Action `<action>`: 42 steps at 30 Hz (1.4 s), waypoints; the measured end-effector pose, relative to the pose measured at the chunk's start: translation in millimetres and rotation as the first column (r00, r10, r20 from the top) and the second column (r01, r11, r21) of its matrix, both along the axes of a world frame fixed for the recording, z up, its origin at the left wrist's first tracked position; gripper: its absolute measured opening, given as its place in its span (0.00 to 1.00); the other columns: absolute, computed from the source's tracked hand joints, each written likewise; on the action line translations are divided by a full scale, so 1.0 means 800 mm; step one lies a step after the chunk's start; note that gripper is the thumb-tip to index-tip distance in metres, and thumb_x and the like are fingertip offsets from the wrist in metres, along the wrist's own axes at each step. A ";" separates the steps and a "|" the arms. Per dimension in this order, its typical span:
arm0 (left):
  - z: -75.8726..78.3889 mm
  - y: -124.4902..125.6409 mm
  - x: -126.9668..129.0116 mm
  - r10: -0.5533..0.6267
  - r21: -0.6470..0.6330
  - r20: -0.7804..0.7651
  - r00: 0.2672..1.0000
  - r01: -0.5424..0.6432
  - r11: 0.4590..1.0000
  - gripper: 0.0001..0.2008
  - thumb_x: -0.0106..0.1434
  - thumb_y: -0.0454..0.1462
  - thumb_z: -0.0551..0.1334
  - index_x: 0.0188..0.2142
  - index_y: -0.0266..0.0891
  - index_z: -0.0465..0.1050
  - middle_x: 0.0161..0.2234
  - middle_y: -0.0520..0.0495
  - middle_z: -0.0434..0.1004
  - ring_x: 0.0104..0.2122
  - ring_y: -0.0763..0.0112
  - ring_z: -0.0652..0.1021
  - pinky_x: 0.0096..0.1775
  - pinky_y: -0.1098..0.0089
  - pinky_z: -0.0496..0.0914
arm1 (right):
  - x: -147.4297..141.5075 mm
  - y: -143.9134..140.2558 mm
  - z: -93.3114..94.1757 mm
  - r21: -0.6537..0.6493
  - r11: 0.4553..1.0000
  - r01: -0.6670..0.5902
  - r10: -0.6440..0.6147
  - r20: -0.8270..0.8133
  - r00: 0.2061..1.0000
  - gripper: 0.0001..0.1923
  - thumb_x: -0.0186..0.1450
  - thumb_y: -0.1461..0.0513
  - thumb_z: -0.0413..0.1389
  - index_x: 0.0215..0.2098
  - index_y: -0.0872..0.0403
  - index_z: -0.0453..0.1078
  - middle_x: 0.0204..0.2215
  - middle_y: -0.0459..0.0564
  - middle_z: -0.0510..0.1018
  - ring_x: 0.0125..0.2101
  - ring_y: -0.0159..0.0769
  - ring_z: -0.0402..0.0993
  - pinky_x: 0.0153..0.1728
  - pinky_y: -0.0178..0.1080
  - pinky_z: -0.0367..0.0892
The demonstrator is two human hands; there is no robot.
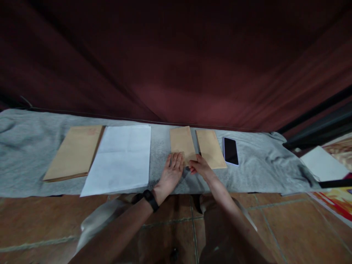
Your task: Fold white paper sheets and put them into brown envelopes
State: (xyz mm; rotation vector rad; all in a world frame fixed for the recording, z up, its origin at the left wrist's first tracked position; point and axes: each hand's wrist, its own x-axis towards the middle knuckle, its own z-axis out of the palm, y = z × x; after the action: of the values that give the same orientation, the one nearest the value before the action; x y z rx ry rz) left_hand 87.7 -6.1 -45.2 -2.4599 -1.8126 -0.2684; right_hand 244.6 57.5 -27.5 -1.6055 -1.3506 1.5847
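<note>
A small brown envelope (182,143) lies on the grey cloth (27,146) in the middle. My left hand (171,173), with a black wristband, lies flat with its fingers on the envelope's near left corner. My right hand (200,167) pinches the envelope's near right edge with bent fingers. A second small brown envelope (211,147) lies just to the right, touching my right hand's side.
A stack of white paper (121,157) and a stack of large brown envelopes (74,151) lie to the left. A black phone (230,150) lies to the right. A dark red curtain (176,62) hangs behind. Brown floor tiles (277,216) are below.
</note>
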 end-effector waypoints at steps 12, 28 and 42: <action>-0.001 -0.002 0.004 0.114 -0.085 -0.012 0.993 -0.115 0.990 0.30 0.67 0.25 0.46 0.68 0.25 0.60 0.68 0.24 0.60 0.69 0.51 0.63 0.63 0.51 0.66 | 0.005 -0.002 -0.004 -0.062 0.998 -0.009 0.008 -0.013 1.000 0.07 0.62 0.67 0.56 0.36 0.50 0.63 0.20 0.39 0.76 0.18 0.31 0.74 0.22 0.32 0.73; -0.031 0.000 -0.030 -0.056 0.033 0.027 0.998 0.055 0.998 0.33 0.64 0.24 0.46 0.68 0.35 0.63 0.66 0.29 0.66 0.67 0.52 0.67 0.61 0.51 0.70 | -0.003 -0.004 -0.015 0.087 0.995 -0.047 0.033 0.156 0.987 0.06 0.70 0.66 0.48 0.41 0.52 0.67 0.20 0.41 0.74 0.19 0.33 0.74 0.21 0.32 0.71; -0.007 -0.002 -0.027 -0.074 -0.004 -0.171 0.982 0.075 0.997 0.27 0.64 0.22 0.48 0.60 0.26 0.71 0.62 0.26 0.72 0.63 0.53 0.73 0.59 0.57 0.72 | -0.020 -0.045 -0.002 0.560 0.589 -0.583 0.037 0.702 0.712 0.23 0.75 0.65 0.47 0.67 0.58 0.64 0.66 0.60 0.68 0.66 0.44 0.62 0.66 0.48 0.61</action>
State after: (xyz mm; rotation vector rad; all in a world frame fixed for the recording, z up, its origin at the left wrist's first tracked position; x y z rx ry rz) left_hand 66.2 -8.1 -50.5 -2.4667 -1.6536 -0.0611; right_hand 228.4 21.1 -28.8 -1.3670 -2.3913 0.3658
